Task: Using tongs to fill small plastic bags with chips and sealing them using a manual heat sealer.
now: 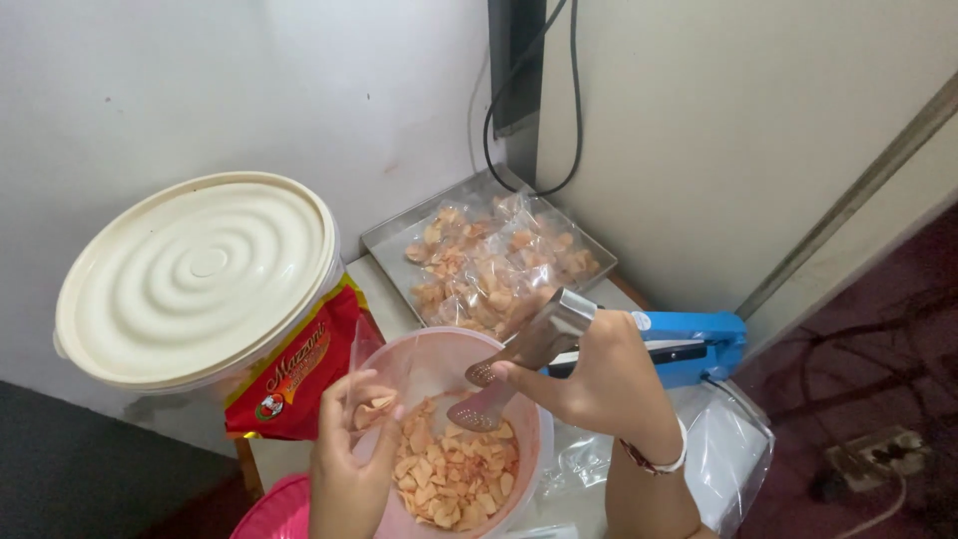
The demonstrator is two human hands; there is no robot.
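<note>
My right hand point(597, 381) grips the metal handle of a scoop point(519, 371), its perforated head dipped over the orange chips point(454, 479) in a translucent pink tub point(535, 419). My left hand point(349, 469) holds a small clear plastic bag point(367, 394) with a few chips in it, at the tub's left rim. A bracelet sits on my right wrist.
A metal tray point(384, 240) of several filled chip bags point(494, 262) lies against the wall. A large bucket with a cream lid point(195, 274) and red label stands at left. A blue heat sealer point(689, 341) and empty clear bags point(728, 454) lie at right. A power strip point(883, 451) rests on the floor.
</note>
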